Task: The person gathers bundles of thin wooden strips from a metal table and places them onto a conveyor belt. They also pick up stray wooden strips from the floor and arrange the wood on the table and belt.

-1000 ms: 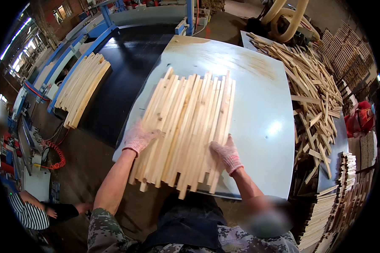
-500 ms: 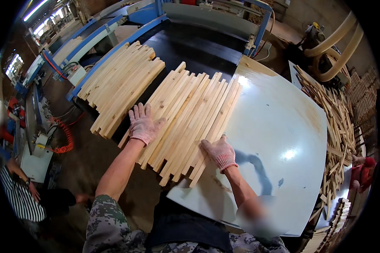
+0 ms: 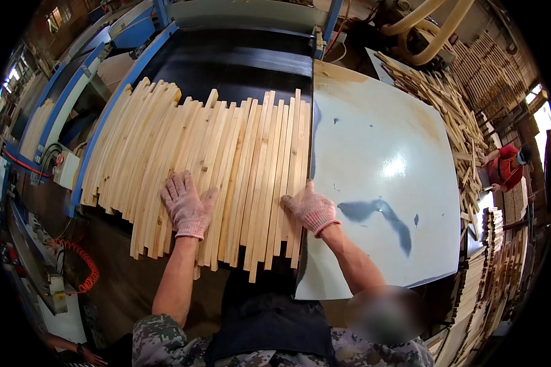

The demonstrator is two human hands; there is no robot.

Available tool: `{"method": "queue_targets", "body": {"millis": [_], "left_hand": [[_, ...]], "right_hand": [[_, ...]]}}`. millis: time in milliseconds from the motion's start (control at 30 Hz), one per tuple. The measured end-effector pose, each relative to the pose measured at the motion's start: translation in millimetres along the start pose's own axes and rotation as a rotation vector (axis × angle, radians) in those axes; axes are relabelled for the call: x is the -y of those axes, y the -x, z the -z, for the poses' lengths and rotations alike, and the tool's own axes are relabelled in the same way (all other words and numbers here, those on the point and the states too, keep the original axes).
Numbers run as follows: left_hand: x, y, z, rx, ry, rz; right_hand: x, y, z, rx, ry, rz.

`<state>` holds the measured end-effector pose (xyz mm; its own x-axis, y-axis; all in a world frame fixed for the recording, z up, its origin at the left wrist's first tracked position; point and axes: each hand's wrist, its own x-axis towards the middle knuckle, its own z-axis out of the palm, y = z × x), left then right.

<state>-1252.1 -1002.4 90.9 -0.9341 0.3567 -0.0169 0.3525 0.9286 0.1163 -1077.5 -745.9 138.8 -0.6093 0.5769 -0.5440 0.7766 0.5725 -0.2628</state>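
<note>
A broad layer of pale wooden strips (image 3: 239, 159) lies side by side on the black conveyor belt (image 3: 245, 58), their near ends uneven. My left hand (image 3: 188, 207), in a pinkish knit glove, rests flat on top of the strips with its fingers spread. At the right edge of the layer is my right hand (image 3: 312, 210), gloved likewise. Its thumb lies over the outermost strips and its forefinger points away along their side; the fingers are apart. Neither hand wraps round a strip.
A glossy pale board (image 3: 386, 147) adjoins the belt on the right. Beyond it lies a heap of loose strips (image 3: 441, 104), with a person in red (image 3: 505, 168) beside it. A blue machine rail (image 3: 122, 92) borders the belt's left. An orange coiled hose (image 3: 89, 269) hangs at the lower left.
The strips under my hands have moved left off the pale board onto the belt, closing the gap to the other group. Both hands went along, and the view has shifted.
</note>
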Motion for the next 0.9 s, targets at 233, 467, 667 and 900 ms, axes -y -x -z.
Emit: {"method": "queue_targets", "body": {"millis": [233, 467, 667, 900], "left_hand": [[-18, 14, 10, -0.063, 0.014, -0.216], [-47, 40, 2, -0.01, -0.003, -0.27], [-45, 43, 2, -0.07, 0.011, -0.237], [-47, 41, 5, -0.082, 0.033, -0.225]], "right_hand": [[13, -29, 19, -0.44, -0.223, 0.315], [100, -216, 43, -0.728, -0.126, 0.763], [172, -248, 72, -0.38, 0.097, 0.601], [175, -284, 75, -0.485, -0.255, 0.69]]}}
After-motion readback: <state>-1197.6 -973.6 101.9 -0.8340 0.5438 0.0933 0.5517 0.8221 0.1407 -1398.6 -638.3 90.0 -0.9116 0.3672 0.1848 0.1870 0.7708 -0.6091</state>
